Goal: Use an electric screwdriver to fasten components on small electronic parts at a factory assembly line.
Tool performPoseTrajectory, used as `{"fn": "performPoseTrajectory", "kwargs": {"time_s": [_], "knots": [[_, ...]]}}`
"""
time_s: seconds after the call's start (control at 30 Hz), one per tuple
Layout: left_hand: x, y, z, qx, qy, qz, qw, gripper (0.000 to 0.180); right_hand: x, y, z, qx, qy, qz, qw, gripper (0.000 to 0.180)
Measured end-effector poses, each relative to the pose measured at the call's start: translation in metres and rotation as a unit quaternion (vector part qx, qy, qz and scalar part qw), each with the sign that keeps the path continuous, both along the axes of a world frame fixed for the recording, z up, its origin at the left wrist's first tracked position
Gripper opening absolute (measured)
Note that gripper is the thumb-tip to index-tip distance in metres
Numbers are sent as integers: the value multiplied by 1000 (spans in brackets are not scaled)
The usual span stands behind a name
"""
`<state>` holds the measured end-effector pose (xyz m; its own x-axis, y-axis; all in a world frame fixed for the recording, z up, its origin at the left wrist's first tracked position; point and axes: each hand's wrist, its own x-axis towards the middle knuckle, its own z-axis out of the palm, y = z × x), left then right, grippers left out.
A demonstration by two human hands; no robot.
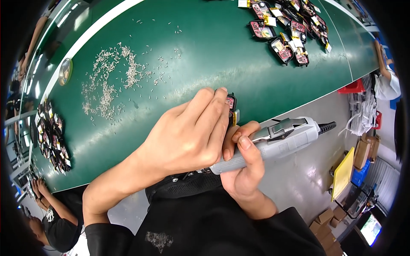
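Snugly, right fingers [249,128] wrap tool [287,144] near table edge [307,101]; left fingers [203,104] bunched, grip unclear

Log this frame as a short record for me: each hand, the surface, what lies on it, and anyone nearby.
Left hand: beside a black case with a red board, partly covering it; grip unclear
Right hand: around a grey corded tool
Surface: green table
Loose pieces: scattered small pins, probably screws
Stock: open cases top right; dark pile far left
Nearby: co-worker, lower left
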<state>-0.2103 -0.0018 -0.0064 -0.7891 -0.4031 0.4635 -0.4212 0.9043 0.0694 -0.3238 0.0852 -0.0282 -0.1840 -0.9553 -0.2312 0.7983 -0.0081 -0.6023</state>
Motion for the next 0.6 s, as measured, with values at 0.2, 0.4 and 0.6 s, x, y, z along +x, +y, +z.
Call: {"fn": "performPoseTrajectory", "kwargs": {"time_s": [0.2, 0.4, 0.6], "knots": [[2, 5, -5, 47, -8, 20, 999, 36, -25, -2, 5, -78, -17, 67, 995, 8], [3, 8, -5, 52, -13, 8, 999, 37, -78, -45, 53, -251, 104, 84, 959, 26], [9, 9, -9, 69, -28, 7, 997, 44, -86, -88, 53, -298, 155, 159, 928, 34]]}}
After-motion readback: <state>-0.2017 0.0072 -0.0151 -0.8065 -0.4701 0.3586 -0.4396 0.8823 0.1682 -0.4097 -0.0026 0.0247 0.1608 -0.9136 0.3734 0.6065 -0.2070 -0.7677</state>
